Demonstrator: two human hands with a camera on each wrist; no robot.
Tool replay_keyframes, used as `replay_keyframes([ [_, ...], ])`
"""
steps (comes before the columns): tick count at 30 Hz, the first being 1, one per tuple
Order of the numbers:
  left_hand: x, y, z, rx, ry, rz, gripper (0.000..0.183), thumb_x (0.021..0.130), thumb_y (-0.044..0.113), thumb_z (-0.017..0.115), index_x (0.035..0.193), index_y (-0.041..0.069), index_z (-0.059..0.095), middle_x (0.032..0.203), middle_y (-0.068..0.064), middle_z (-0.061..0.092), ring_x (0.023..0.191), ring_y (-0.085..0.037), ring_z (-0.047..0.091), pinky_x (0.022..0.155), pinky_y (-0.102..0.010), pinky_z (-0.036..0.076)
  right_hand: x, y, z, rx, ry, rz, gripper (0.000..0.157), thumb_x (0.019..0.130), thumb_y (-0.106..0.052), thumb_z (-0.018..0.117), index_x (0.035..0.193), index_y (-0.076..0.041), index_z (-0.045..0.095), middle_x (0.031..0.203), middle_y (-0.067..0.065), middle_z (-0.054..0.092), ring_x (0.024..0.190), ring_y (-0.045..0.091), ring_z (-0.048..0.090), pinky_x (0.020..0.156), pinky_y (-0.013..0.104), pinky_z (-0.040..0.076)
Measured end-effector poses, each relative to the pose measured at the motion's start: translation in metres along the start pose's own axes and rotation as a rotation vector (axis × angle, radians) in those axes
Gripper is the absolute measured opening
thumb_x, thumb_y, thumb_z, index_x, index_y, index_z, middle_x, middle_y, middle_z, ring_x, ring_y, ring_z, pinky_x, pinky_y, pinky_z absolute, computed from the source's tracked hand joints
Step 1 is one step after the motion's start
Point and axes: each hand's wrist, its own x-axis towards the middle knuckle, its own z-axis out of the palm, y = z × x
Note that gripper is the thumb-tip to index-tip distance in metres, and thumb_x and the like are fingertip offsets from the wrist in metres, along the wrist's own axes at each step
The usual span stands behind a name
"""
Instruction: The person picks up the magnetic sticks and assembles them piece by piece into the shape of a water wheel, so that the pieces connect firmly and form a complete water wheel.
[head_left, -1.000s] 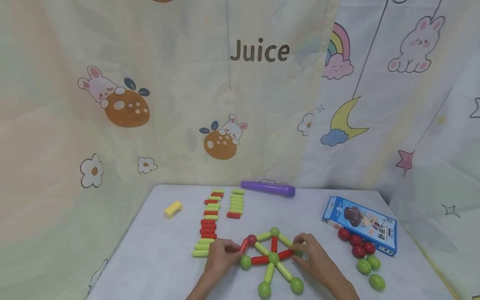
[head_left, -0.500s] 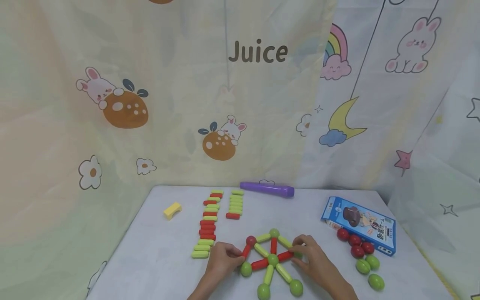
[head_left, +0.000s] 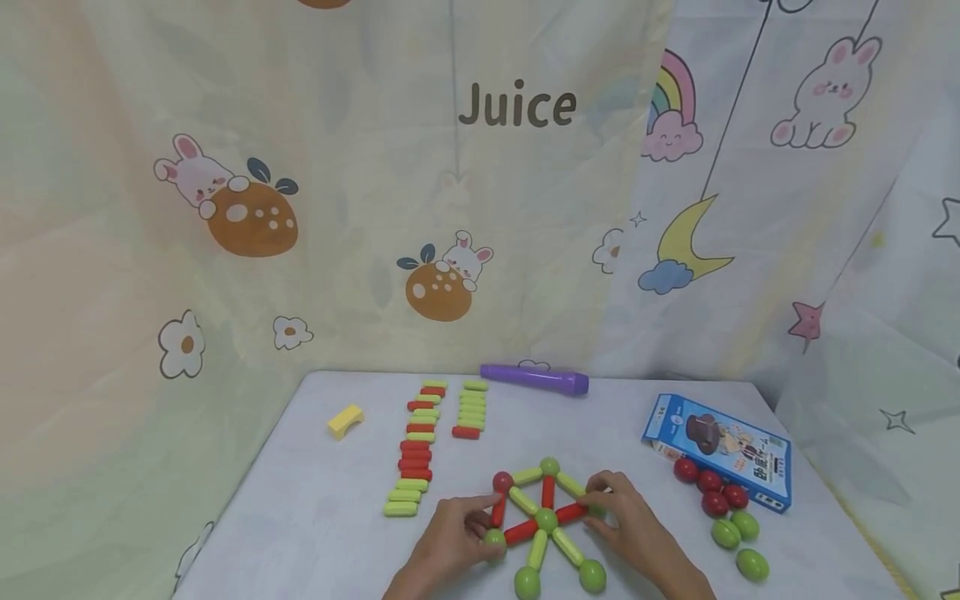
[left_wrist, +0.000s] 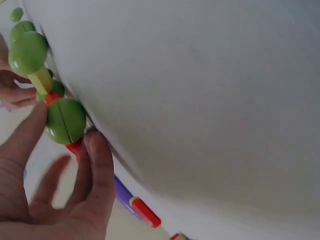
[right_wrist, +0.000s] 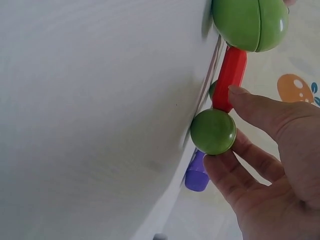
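A wheel-shaped build of green and red rods joined by balls lies on the table, a green ball (head_left: pixel 546 521) at its hub. At its left, my left hand (head_left: pixel 453 537) holds a green ball (left_wrist: pixel 66 121) between thumb and fingers. A red rod (head_left: pixel 498 510) runs from that ball up to a dark red ball (head_left: pixel 502 482). On the other side my right hand (head_left: pixel 636 525) grips a green ball (right_wrist: pixel 213 131), its thumb on the red spoke (right_wrist: pixel 231 75) beside it. Two green balls (head_left: pixel 527 581) end the near spokes, with no rod between them.
Loose red and green rods (head_left: pixel 415 455) lie in two columns behind the left hand. A yellow arch block (head_left: pixel 346 422) and a purple microphone-shaped tube (head_left: pixel 535 378) are farther back. At right lie a blue box (head_left: pixel 735 450), red balls (head_left: pixel 715 502) and green balls (head_left: pixel 753 565).
My left hand has shifted from the outer red rod down to the left green ball. That ball moved slightly nearer and the rod swung more upright between the balls. The right hand stays put.
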Motion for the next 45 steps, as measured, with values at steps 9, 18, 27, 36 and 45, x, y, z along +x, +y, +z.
replay_keyframes([
  [9,0.008,0.002,-0.005,0.139,-0.116,0.065,0.043,0.089,0.012,0.089,0.13,0.015,0.08,0.096,0.014,0.07,0.083,-0.009,0.06,0.073,-0.023,0.054,-0.002,-0.001,0.0,-0.014,0.008,-0.013,0.027,0.082,-0.008,0.092,0.105,-0.021,0.085,0.113,-0.007,0.063,0.106,0.015,0.059,0.094,0.038,0.061],
  [18,0.018,-0.004,-0.009,0.094,0.117,0.095,0.054,0.087,0.01,0.091,0.137,0.006,0.073,0.104,0.002,0.078,0.09,-0.012,0.068,0.08,-0.03,0.06,-0.009,0.008,-0.005,0.111,0.033,-0.015,0.026,0.086,-0.012,0.091,0.109,-0.021,0.084,0.109,-0.011,0.066,0.099,0.009,0.064,0.088,0.031,0.061],
  [27,0.047,-0.003,-0.012,0.043,0.308,0.101,0.024,0.089,0.013,0.09,0.108,0.003,0.08,0.097,-0.002,0.078,0.084,-0.014,0.069,0.074,-0.03,0.061,-0.021,0.021,-0.006,0.497,-0.063,0.008,0.025,0.092,-0.01,0.085,0.117,-0.01,0.08,0.107,-0.002,0.074,0.096,0.006,0.07,0.087,0.019,0.059],
  [36,0.075,-0.008,-0.027,-0.009,0.561,0.135,0.031,0.094,-0.003,0.078,0.125,-0.006,0.075,0.121,-0.018,0.076,0.106,-0.032,0.074,0.089,-0.046,0.064,-0.024,0.021,-0.006,0.53,-0.127,0.036,0.027,0.094,-0.018,0.084,0.12,-0.011,0.079,0.109,-0.002,0.075,0.095,0.005,0.07,0.088,0.017,0.057],
  [45,0.096,-0.012,-0.031,0.4,0.537,0.145,0.022,0.095,-0.007,0.074,0.116,-0.007,0.078,0.101,-0.018,0.071,0.098,-0.029,0.066,0.085,-0.042,0.062,-0.024,0.024,-0.005,0.548,-0.138,0.016,0.028,0.096,-0.019,0.083,0.122,-0.011,0.078,0.111,-0.001,0.075,0.096,0.006,0.069,0.089,0.018,0.058],
])
